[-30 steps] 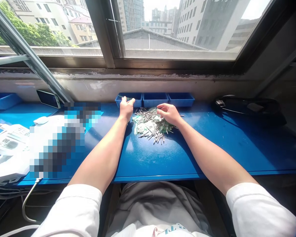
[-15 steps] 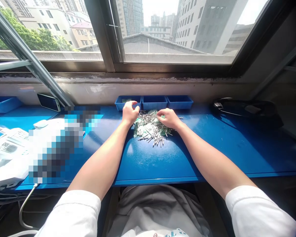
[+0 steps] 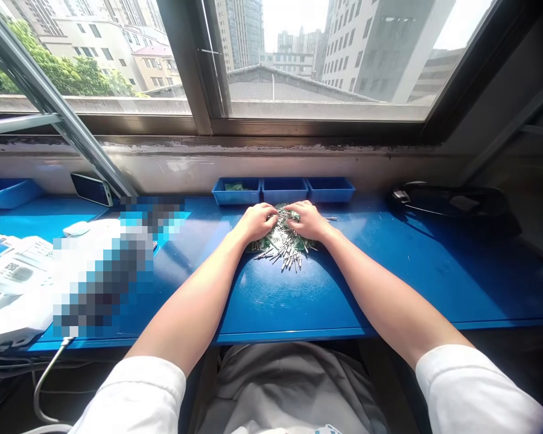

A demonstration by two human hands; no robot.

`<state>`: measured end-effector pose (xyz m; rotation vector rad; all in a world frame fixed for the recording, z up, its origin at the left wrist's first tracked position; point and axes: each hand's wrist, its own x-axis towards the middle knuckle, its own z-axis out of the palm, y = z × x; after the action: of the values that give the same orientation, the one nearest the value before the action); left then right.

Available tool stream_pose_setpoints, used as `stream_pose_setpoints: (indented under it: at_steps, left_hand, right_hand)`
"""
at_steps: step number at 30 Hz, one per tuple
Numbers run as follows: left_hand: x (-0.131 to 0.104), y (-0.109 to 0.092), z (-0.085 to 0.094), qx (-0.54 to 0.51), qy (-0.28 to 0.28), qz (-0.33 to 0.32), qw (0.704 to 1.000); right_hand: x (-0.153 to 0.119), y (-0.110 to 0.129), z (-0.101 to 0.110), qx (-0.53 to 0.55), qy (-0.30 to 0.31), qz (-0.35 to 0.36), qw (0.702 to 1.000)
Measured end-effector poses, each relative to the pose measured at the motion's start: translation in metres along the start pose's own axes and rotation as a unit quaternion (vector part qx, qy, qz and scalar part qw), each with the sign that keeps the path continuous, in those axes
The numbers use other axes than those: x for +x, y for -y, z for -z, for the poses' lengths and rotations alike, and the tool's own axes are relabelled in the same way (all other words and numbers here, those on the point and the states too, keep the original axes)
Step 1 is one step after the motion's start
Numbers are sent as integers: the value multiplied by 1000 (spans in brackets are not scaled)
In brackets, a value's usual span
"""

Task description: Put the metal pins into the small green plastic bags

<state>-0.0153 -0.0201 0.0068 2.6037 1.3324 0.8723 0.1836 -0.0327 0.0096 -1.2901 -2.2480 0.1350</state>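
A heap of slim silver metal pins (image 3: pixel 291 258), mixed with small green-and-clear packets (image 3: pixel 277 239), lies on the blue tabletop. My left hand (image 3: pixel 257 222) rests over the left side of the heap, its thumb and fingers apart and pointing right. Facing it, my right hand (image 3: pixel 309 222) lies over the right side with fingers spread toward the left. Pins and packets show in the gap between both hands. I make out nothing gripped in either one, though what lies under the palms is hidden.
Behind the heap stand three joined blue bins: a left bin (image 3: pixel 236 196) with a green packet (image 3: pixel 238 187) inside, a middle bin (image 3: pixel 284 195) and a right bin (image 3: pixel 330 194). A phone (image 3: pixel 91 190) leans at the back left; white power adapters (image 3: pixel 15 271) lie nearer. A black bag-like item (image 3: pixel 452 205) sits right.
My left hand has come from the front of the left bin, moving right and down onto the heap. My right hand stays over the right side, its fingers now more spread.
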Motion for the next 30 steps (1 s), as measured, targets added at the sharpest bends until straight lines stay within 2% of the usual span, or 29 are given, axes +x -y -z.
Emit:
stream_pose_setpoints:
  at_steps: [5, 18, 23, 27, 30]
  left_hand:
    - [-1, -1, 0, -7, 15, -3, 1000]
    - [0, -2, -3, -30, 6, -23, 999]
    - [2, -9, 2, -10, -66, -49, 997]
    - [3, -14, 6, 8, -60, -78, 995]
    - [4, -15, 6, 20, -52, -67, 996]
  right_hand:
    - [0, 2, -5, 11, 2, 27, 1000]
    - [3, 0, -4, 25, 14, 63, 998]
    - [2, 5, 0, 22, -13, 57, 998]
    - [2, 9, 3, 44, -44, 28, 998]
    - [1, 11, 6, 90, -60, 39, 993]
